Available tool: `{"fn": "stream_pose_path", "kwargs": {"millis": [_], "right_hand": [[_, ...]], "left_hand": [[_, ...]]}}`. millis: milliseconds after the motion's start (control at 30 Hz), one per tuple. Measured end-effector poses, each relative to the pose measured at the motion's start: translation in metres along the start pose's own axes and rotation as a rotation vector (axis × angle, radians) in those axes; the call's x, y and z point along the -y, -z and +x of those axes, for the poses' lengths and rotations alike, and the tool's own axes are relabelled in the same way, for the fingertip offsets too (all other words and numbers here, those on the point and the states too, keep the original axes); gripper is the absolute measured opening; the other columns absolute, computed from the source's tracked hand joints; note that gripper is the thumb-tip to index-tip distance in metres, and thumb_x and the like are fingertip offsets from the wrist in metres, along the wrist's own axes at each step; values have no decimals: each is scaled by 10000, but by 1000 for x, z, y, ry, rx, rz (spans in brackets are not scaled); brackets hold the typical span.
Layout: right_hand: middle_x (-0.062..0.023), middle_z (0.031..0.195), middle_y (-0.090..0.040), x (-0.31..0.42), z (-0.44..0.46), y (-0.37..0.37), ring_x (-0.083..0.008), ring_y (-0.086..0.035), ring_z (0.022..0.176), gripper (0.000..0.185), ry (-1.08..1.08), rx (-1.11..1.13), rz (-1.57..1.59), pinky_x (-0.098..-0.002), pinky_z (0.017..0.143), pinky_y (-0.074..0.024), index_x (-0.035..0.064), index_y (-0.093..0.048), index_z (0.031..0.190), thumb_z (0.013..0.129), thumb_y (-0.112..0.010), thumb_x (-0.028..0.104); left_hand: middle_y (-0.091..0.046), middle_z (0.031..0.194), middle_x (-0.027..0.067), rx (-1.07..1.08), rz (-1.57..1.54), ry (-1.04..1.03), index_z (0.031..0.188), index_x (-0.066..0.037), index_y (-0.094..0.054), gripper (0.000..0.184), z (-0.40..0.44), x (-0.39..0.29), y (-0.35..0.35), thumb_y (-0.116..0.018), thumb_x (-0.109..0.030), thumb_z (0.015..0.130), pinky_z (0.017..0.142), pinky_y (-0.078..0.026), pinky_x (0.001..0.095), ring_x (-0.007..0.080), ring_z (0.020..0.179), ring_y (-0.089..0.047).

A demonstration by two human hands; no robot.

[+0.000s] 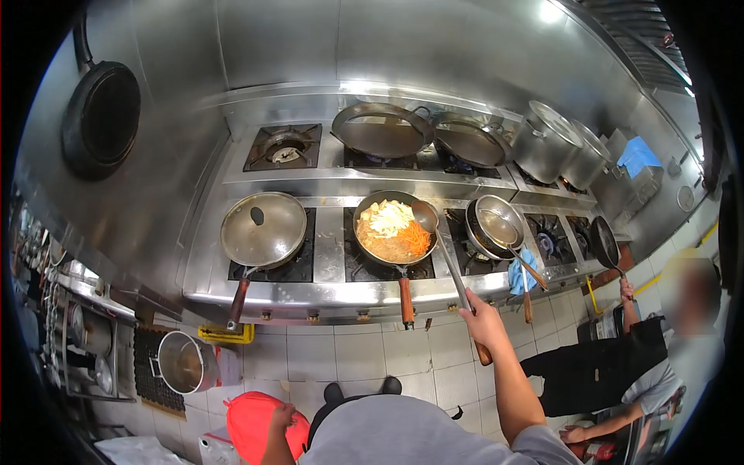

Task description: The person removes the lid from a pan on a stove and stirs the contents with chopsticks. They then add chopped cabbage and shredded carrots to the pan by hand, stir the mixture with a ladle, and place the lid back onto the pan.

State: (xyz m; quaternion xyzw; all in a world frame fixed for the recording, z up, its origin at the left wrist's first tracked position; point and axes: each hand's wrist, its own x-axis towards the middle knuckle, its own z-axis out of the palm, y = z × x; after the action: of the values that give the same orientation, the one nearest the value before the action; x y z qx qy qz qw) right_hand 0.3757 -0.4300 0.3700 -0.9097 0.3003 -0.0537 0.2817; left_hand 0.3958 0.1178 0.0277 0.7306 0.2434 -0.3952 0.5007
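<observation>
My right hand point(485, 322) is closed around the wooden handle of a long metal ladle point(451, 267). The ladle's bowl rests at the right inner edge of a pan point(359, 242) on the front burner. In that pan lie pale strips point(390, 218), orange shreds point(413, 239) and a brownish layer. The pan's wooden handle point(407, 302) points toward me, and no hand is on it. Low at the left, my left hand point(284, 416) is beside a red item point(252, 426); its fingers look curled, and what they hold, if anything, cannot be made out.
A lidded pan point(263, 225) stands left, stacked strainers point(498, 221) and a blue cloth point(524, 271) right. Wide pans point(383, 132) and tall pots point(546, 143) occupy the back. A co-worker point(604, 372) at right holds a small pan point(604, 242). A metal pot point(186, 362) is low left.
</observation>
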Motion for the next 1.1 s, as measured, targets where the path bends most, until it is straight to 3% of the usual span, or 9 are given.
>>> {"fn": "stream_pose_path", "kwargs": {"millis": [100, 300, 533, 600, 633, 700, 733, 967, 1100], "right_hand": [[-236, 901, -619, -8, 8, -3, -378, -592, 871, 544, -74, 113, 90, -402, 777, -460, 103, -434, 1300, 800, -582, 257], [-231, 906, -619, 5, 2, -5, -382, -588, 881, 524, -37, 6, -74, -421, 782, -455, 123, -452, 1290, 798, -579, 251], [-232, 938, -614, 6, -7, 8, -385, -582, 894, 546, -68, 105, -8, -405, 789, -456, 128, -439, 1300, 788, -591, 237], [-197, 841, -630, 1, -19, 12, -326, -624, 729, 551, -7, 63, 10, -373, 673, -490, 117, -419, 1315, 801, -594, 211], [-197, 841, -630, 3, -21, 19, -326, -624, 729, 551, -9, 64, 11, -373, 673, -490, 117, -419, 1315, 801, -594, 211], [-85, 700, -560, 7, -20, 34, -130, -512, 531, 523, -173, 262, 432, -308, 497, -441, 53, -427, 1305, 815, -597, 125], [-56, 696, -548, 1, -14, 38, -113, -491, 511, 525, -179, 318, 443, -293, 476, -426, 49, -410, 1316, 825, -586, 113], [-107, 680, -530, -11, -9, 15, -139, -548, 598, 540, 47, 149, 130, -305, 473, -460, 76, -400, 1327, 826, -582, 165], [-88, 703, -536, 3, -11, 17, -138, -539, 576, 519, -125, 310, 381, -293, 466, -457, 49, -402, 1320, 839, -569, 146]], "left_hand": [[-595, 804, 81, 2, -57, -14, 1041, -47, -545, 264, -4, 6, 1, -527, -229, 850, 422, -452, 303, 183, 497, -553], [-583, 793, 85, 2, -52, -6, 1031, -53, -543, 252, -4, 15, 0, -535, -220, 842, 415, -452, 295, 190, 494, -555], [-576, 795, 89, -13, -67, 34, 991, -52, -540, 227, -12, 14, -6, -526, -226, 846, 437, -460, 305, 197, 507, -558], [-576, 798, 89, -16, -78, 31, 992, -54, -540, 227, -15, 15, -6, -525, -226, 846, 444, -462, 307, 198, 511, -560], [-577, 798, 89, -15, -71, 25, 991, -53, -540, 227, -14, 16, -6, -528, -224, 843, 447, -464, 307, 199, 516, -564], [-578, 797, 89, -11, -55, 14, 990, -53, -541, 227, -13, 16, -5, -532, -223, 839, 449, -465, 306, 200, 521, -568], [-581, 799, 89, -11, -42, 19, 986, -50, -541, 227, -13, 16, -6, -532, -224, 839, 452, -467, 307, 201, 526, -572], [-590, 808, 89, 0, -90, 5, 1046, -38, -549, 281, -6, 10, -5, -541, -224, 835, 433, -464, 295, 197, 509, -574], [-591, 806, 88, -26, -85, -34, 1068, -40, -552, 297, -8, 12, -6, -544, -222, 834, 421, -458, 293, 198, 498, -571]]}}
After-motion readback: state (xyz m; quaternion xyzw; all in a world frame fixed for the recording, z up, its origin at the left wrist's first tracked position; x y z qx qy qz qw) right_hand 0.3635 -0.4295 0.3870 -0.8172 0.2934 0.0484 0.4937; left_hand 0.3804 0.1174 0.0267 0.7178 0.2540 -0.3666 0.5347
